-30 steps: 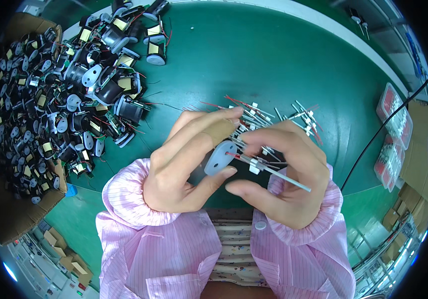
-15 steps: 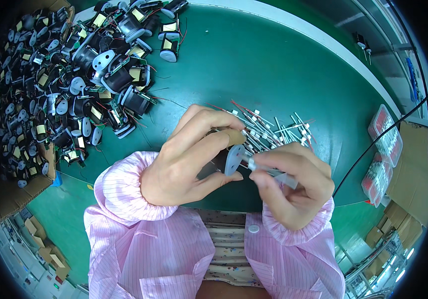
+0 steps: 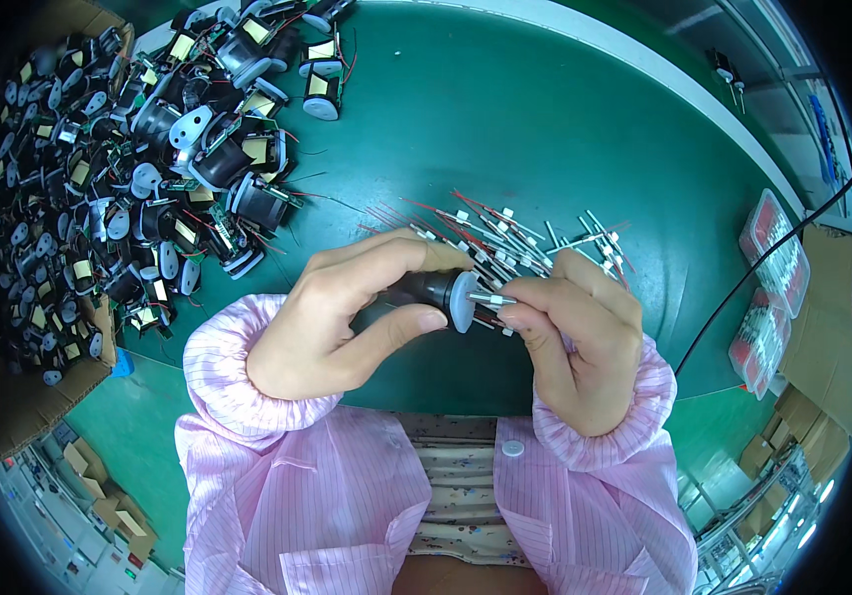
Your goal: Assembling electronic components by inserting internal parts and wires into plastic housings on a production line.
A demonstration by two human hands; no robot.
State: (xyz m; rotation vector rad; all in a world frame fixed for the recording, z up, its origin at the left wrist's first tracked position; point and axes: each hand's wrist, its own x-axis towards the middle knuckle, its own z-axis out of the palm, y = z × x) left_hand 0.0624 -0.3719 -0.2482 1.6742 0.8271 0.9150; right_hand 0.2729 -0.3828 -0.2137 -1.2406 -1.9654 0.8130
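Observation:
My left hand (image 3: 332,322) is closed around a black cylindrical unit (image 3: 421,289) with a pale grey end cap (image 3: 463,301) turned to the right. Between the thumb and fingers of my right hand (image 3: 590,347) is a thin metal rod with a white collar (image 3: 490,297). Its left end meets the cap's face; whether it goes into a hole cannot be seen. Just beyond both hands lies a loose pile of similar rods (image 3: 505,248), with white collars and red wires.
Many black units (image 3: 218,164) with grey caps and yellow patches are heaped at the left, in and beside a cardboard carton (image 3: 34,421). Two clear plastic boxes (image 3: 781,268) of rods stand at the green table's (image 3: 505,119) right edge. A black cable (image 3: 733,293) crosses there.
My left hand has turned the unit, so its black body now shows and the cap faces further right. A translucent piece seen by my right fingers no longer shows.

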